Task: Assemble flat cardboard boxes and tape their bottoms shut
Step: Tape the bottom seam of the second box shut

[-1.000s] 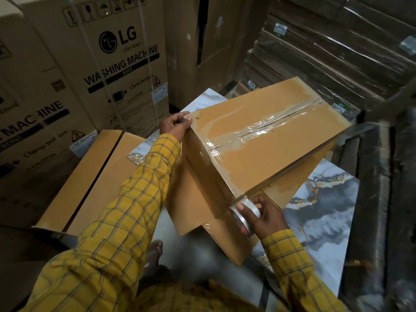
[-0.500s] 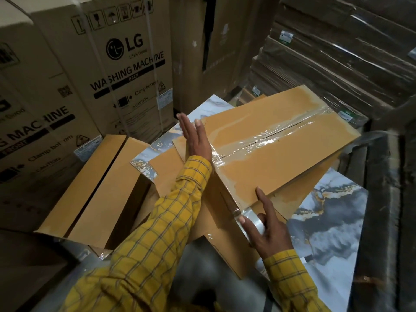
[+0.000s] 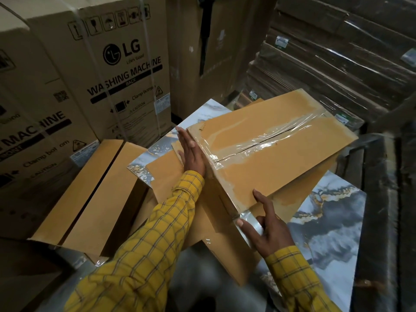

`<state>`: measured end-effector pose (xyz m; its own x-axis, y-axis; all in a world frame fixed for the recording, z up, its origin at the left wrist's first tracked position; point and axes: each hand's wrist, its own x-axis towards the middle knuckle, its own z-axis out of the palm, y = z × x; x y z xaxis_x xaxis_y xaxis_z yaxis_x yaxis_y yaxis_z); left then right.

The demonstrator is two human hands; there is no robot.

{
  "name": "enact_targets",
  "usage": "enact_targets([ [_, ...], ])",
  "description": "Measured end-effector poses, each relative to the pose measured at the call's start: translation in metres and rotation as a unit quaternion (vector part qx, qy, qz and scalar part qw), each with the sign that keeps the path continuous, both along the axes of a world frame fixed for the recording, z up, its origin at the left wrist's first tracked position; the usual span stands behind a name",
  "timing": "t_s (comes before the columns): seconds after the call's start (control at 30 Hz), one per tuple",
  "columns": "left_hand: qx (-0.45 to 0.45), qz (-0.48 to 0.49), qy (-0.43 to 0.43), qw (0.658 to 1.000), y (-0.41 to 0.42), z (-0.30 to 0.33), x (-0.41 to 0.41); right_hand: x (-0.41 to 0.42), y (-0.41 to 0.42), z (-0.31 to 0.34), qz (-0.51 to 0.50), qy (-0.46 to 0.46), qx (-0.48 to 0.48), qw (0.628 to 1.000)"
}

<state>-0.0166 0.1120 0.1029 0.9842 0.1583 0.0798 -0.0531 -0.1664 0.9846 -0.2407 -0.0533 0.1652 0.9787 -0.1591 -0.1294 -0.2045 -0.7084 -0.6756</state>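
An assembled cardboard box [image 3: 281,172] lies tilted in the middle, bottom flaps up. Clear tape [image 3: 270,141] runs along its centre seam and over the left edge. My left hand [image 3: 192,154] lies flat with straight fingers against the box's left side, pressing the tape end there. At the near corner my right hand [image 3: 270,230] holds a roll of clear tape [image 3: 249,220] between thumb and fingers, its index finger stretched out onto the box's top edge. Tape runs from the roll to that corner.
Another assembled box [image 3: 94,194] lies at the left. Flat cardboard [image 3: 164,174] sits under the box on a marble-patterned slab [image 3: 333,221]. Washing machine cartons [image 3: 121,68] stand behind at left. Wrapped stacks of flat cardboard [image 3: 337,64] fill the back right.
My left hand let go of the box's far left corner and now lies flat against its left side. My right hand's index finger stretched out onto the box's edge.
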Motion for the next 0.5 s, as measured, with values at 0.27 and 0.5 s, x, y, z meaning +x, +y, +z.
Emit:
enact_targets([
  [0.27, -0.039, 0.038, 0.014, 0.998, 0.020, 0.041, 0.022, -0.001, 0.005, 0.004, -0.002, 0.011, -0.010, 1.000],
  [0.5, 0.053, -0.007, 0.002, 0.999, 0.017, 0.057, 0.033, 0.000, 0.008, 0.001, -0.015, -0.013, 0.006, 1.000],
])
